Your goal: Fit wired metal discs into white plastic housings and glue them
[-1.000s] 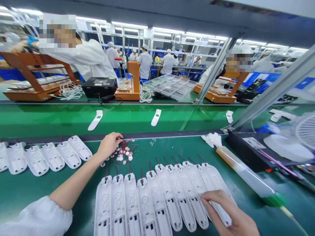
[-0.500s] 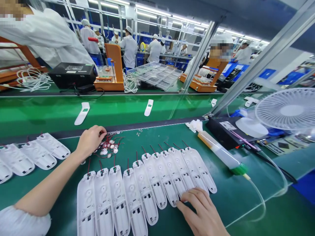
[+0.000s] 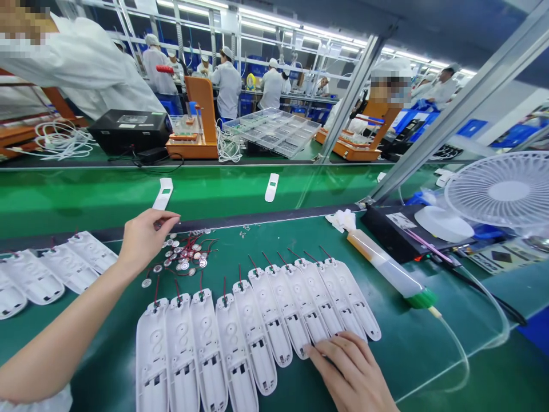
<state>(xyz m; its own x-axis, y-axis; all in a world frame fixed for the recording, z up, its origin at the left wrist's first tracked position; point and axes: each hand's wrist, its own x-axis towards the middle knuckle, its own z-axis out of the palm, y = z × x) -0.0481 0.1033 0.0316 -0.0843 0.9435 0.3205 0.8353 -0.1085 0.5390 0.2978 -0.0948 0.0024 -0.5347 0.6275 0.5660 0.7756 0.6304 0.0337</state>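
Here, the row of white plastic housings (image 3: pixel 253 329) is being touched at its near edge by the right hand (image 3: pixel 349 367). Behind the row's left part, red-wired metal discs (image 3: pixel 185 265) and the left hand (image 3: pixel 144 233), its fingertips pinched, are being seen. Whether anything is being grasped by either cannot be told.

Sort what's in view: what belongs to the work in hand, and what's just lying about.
Work in hand:
- wired discs, near the pinched left hand
- front row of white casings, at the right hand's fingertips

Apparently just lying about:
- fan
- crumpled tissue
- green-ended tube, untouched, perhaps a supply
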